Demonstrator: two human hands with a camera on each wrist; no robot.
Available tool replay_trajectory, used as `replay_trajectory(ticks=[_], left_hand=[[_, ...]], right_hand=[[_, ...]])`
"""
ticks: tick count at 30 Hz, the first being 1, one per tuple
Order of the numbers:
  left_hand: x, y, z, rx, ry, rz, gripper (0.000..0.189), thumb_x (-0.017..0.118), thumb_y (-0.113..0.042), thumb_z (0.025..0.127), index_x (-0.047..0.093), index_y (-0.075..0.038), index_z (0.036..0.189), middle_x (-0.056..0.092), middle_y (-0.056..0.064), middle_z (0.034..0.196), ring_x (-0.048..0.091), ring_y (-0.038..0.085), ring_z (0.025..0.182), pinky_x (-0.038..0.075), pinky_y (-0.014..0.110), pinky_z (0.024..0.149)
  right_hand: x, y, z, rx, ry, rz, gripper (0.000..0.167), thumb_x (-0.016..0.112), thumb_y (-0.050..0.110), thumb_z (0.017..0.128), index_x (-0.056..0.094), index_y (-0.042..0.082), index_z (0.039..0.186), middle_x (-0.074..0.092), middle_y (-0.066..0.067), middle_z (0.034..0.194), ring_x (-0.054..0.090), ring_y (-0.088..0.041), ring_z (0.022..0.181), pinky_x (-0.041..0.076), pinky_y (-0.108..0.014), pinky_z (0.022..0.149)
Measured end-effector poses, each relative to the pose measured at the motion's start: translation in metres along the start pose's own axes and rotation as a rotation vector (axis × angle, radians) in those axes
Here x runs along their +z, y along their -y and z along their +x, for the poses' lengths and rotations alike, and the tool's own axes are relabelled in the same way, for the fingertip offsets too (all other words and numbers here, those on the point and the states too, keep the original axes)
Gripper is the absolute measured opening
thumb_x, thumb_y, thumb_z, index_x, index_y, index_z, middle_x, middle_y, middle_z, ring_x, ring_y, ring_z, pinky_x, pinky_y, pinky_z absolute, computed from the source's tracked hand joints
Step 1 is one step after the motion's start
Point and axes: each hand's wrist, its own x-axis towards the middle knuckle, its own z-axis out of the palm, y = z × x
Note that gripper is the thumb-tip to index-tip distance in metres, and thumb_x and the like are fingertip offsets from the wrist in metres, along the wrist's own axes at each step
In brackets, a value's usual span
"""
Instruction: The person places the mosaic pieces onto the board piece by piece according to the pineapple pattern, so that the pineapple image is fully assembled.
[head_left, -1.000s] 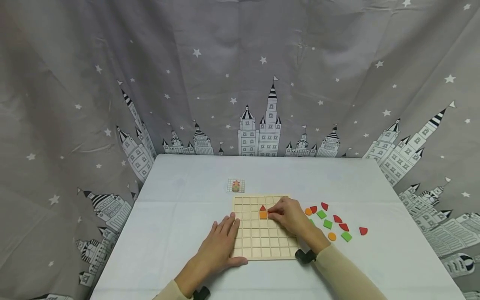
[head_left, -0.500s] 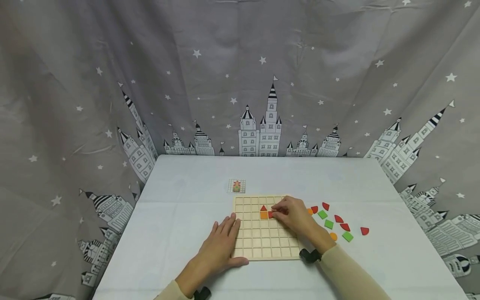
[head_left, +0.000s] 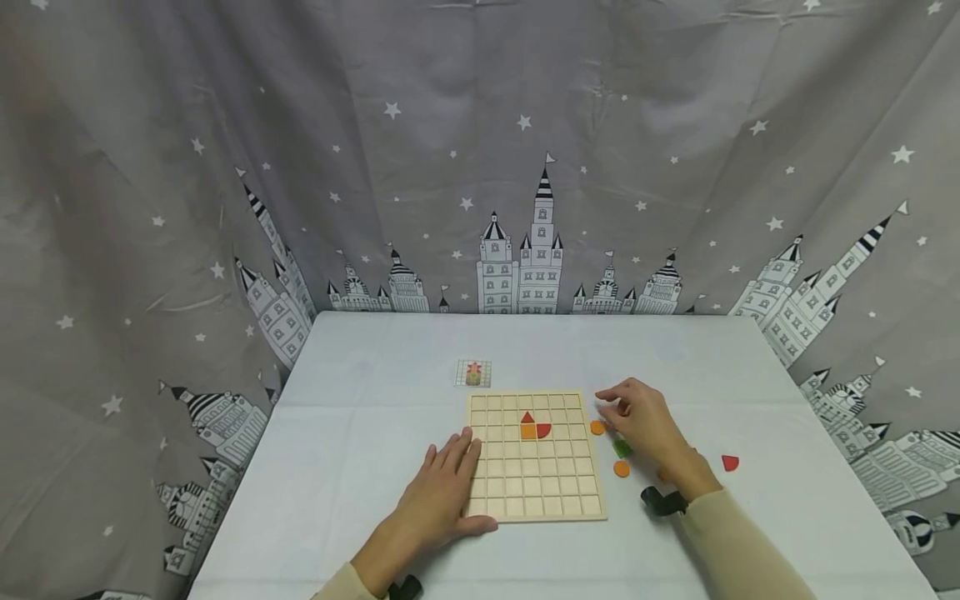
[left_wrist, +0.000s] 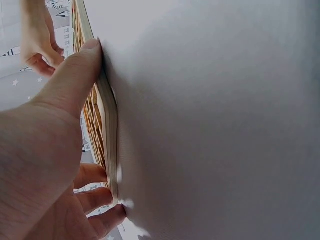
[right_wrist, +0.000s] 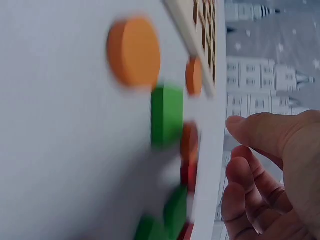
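- The wooden grid board point(head_left: 540, 485) lies flat on the white table point(head_left: 360, 433) in front of you, pale and ruled into square cells.
- On its far half, an orange square point(head_left: 528, 431) fills one cell, with a red triangle point(head_left: 527, 417) at its 12 o'clock and a red quarter-circle point(head_left: 543, 431) at its 3 o'clock.
- Your left hand point(head_left: 442, 483) rests at the board's 8 o'clock, fingers extended and thumb spread away. The left wrist view adds the board's thick side, with your thumb tip at one edge and fingertips at another.
- Your right hand point(head_left: 637, 421) hovers between the board's 2 and 3 o'clock, loosely bent, thumb and fingertips apart.
- At the board's 3 o'clock, an orange disc point(head_left: 597, 427) lies just beside the edge; a green square point(head_left: 622, 448) and a second orange disc point(head_left: 622, 469) lie nearby.
- From the head, your right hand and forearm block most loose pieces; the right wrist view shows a third orange disc point(right_wrist: 190, 142), a red piece point(right_wrist: 188, 175) and more green pieces point(right_wrist: 175, 212), blurred.
- A loose red piece point(head_left: 730, 462) lies farther out, at 3 o'clock.
- A gridded picture card point(head_left: 473, 373) lies at 11 o'clock, its figure too small to read.
- A grey castle-print curtain point(head_left: 405, 192) hangs at 12 o'clock.
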Motion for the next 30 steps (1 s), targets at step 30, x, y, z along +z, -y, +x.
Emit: replay_trajectory(ticks=[30], left_hand=[[-0.001, -0.001, -0.002, 0.004, -0.003, -0.004, 0.126, 0.094, -0.07, 0.09, 0.041, 0.005, 0.176, 0.036, 0.03, 0.187, 0.041, 0.05, 0.174, 0.041, 0.075, 0.136]], right_hand=[[-0.04, -0.069, -0.026, 0.208, 0.036, -0.078, 0.031, 0.087, 0.018, 0.105, 0.085, 0.001, 0.13, 0.075, -0.017, 0.112, 0.063, -0.025, 0.094, 0.054, -0.031, 0.078]])
